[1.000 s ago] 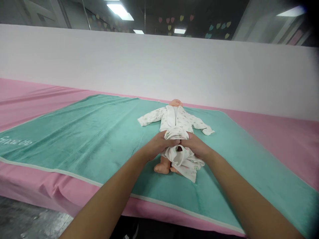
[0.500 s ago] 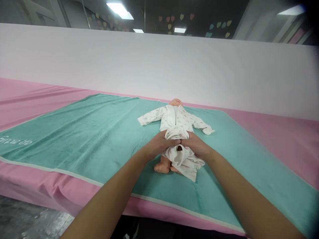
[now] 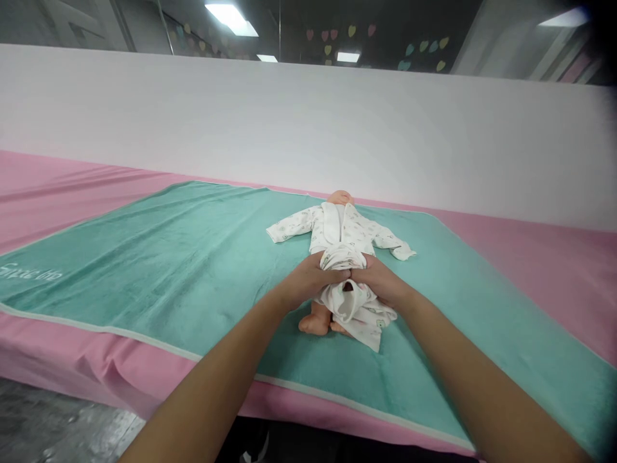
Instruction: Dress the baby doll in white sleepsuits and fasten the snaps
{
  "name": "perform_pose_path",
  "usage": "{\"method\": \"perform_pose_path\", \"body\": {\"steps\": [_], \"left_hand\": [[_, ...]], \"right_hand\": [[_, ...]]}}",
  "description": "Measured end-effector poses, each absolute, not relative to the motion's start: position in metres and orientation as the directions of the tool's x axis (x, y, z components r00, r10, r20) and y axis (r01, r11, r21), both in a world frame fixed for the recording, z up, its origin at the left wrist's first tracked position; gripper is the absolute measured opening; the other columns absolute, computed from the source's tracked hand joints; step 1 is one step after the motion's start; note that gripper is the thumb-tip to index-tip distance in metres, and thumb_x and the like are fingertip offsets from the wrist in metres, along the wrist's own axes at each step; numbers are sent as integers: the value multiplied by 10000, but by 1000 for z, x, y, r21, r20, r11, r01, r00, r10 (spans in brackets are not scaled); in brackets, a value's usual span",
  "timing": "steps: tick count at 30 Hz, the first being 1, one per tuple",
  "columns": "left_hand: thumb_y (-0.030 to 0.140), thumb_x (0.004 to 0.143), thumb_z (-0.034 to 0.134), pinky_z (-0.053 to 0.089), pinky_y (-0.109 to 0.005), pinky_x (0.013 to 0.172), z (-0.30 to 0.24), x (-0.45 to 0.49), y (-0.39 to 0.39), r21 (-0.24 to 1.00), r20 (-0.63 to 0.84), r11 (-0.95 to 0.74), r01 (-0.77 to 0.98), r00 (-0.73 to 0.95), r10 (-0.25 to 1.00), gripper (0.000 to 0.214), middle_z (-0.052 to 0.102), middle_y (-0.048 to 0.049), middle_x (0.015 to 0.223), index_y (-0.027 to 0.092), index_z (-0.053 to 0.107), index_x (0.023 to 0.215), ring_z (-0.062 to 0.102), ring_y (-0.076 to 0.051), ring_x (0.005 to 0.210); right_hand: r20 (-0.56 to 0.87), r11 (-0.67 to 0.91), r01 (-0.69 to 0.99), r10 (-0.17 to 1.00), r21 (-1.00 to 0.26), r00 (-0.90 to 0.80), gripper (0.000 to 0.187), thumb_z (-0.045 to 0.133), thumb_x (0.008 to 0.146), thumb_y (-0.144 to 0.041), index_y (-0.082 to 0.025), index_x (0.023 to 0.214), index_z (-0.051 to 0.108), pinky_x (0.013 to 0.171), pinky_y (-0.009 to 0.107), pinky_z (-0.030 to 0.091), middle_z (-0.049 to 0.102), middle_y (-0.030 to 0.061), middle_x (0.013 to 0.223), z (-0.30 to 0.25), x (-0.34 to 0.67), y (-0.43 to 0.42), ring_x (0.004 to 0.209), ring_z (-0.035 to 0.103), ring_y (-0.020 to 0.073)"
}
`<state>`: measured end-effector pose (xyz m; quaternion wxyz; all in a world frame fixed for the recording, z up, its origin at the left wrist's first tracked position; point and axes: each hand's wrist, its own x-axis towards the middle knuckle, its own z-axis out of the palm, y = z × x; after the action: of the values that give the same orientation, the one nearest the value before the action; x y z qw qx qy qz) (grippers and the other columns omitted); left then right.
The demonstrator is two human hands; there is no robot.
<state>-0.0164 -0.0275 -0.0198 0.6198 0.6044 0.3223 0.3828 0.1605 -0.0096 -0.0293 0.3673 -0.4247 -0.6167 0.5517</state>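
Observation:
A baby doll (image 3: 340,198) lies on its back, its head at the far end and its bare feet (image 3: 315,323) towards me. It wears a white printed long-sleeved shirt (image 3: 359,225), sleeves spread to both sides. Over the doll's legs I hold white printed baby pants (image 3: 361,318), bunched up. My left hand (image 3: 312,278) grips their left side and my right hand (image 3: 382,280) the right side. Both thumbs nearly meet in the middle, above a round opening in the cloth. Fingers under the fabric are hidden. One pant leg hangs down at the right, partly covering a foot.
A green blanket (image 3: 212,257) with a white edge lies beneath the doll, over a pink-covered table (image 3: 116,360). White lettering marks its left corner. Behind stands a white wall (image 3: 308,128) with dark glass above. Grey floor (image 3: 53,424) shows at the lower left.

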Motion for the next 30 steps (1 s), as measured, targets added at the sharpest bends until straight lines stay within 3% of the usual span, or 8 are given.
{"method": "perform_pose_path", "body": {"steps": [30], "left_hand": [[379, 685, 697, 435, -306, 724, -18, -17, -28, 997, 54, -23, -67, 500, 864, 417, 650, -72, 965, 162, 616, 1032, 580, -222, 883]], "right_hand": [[-9, 39, 123, 930, -992, -368, 400, 670, 654, -246, -203, 1049, 633, 664, 293, 475, 684, 21, 888, -29, 160, -10, 798, 616, 207]]}}
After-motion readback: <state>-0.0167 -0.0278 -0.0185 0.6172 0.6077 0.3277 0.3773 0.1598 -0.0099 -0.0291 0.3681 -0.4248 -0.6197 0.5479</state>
